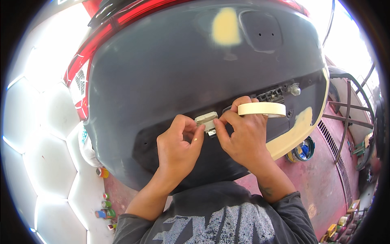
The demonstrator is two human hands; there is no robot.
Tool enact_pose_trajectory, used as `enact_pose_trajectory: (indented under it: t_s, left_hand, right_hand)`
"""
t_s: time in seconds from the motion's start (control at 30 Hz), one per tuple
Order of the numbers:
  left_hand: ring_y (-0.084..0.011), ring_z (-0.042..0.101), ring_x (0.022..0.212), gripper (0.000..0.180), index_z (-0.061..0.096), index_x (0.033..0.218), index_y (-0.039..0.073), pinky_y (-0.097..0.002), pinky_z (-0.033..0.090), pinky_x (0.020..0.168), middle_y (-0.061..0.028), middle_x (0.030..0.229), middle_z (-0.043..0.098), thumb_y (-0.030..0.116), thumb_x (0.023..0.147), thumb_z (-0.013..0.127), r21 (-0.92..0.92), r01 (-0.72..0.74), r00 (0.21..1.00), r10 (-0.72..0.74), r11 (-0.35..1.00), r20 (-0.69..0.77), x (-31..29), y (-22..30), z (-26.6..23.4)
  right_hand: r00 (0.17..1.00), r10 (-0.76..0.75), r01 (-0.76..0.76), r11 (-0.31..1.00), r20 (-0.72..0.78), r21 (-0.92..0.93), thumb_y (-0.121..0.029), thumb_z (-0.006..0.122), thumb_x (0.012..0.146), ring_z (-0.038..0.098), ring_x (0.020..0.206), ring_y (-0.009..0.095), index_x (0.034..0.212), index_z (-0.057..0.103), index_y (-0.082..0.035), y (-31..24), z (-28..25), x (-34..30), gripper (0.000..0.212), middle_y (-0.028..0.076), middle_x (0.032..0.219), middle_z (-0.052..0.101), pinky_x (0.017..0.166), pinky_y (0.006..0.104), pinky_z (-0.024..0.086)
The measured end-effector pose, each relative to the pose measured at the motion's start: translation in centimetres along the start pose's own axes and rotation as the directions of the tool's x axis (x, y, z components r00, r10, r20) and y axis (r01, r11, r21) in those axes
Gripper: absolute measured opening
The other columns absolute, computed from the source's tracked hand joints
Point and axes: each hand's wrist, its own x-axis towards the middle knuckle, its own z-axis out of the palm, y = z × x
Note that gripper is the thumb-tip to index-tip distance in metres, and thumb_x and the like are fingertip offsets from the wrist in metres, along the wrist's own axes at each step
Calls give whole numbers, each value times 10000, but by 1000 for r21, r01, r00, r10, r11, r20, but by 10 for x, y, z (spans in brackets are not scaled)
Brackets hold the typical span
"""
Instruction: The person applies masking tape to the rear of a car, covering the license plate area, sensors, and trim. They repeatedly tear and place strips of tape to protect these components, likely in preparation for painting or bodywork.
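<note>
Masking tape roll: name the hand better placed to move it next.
Probably the right hand: the masking tape roll rests against it, while the left hand is apart from the roll, beside the pale fitting.

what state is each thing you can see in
Left hand: fingers curled, thumb by the small fitting
Right hand: thumb at the fitting's other side
Small fitting: pale-covered, apparently taped
Tape roll: nearly edge-on, by the right hand's fingers
Car panel: dull grey, cream patches
Clear fitting: uncovered
Bucket: open, blue material inside
</note>
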Motion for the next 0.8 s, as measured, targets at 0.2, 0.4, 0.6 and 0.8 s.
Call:
enact_pose_trajectory:
  t_s: [0.2,0.4,0.6,0.8]
  left_hand:
    - [-121,736,785,172,688,1020,-11,-292,592,735,-67,876,774,32,992,852,54,-42,999,42,998,9,2,2,0]
    - [-216,805,723,177,672,1089,46,-351,591,642,-98,881,811,85,1005,822,79,-82,996,80,994,25,4,-3,-2]
    - [-182,804,838,211,669,1127,2,-332,626,773,-111,912,805,39,984,820,143,-6,997,-4,990,74,7,6,-4]
    - [-195,809,828,213,673,1132,19,-333,628,767,-114,909,814,51,982,821,184,-26,998,15,983,64,5,6,-1]
  right_hand:
    - [999,27,-27,999,18,-19,-186,880,896,608,1038,328,809,798,-106,-2,2,0,144,71,1058,598,934,492,412]
    - [1000,3,-1,998,28,-62,-217,869,895,637,1003,349,795,797,-92,-4,-1,4,175,83,1034,615,904,499,446]
    - [1000,-4,7,996,31,-92,-260,843,893,676,931,366,785,792,-84,-2,-1,5,213,132,1031,684,864,516,476]
    - [998,29,-23,995,57,-97,-280,839,891,677,949,372,772,791,-92,-3,-1,6,228,170,1017,714,881,521,472]
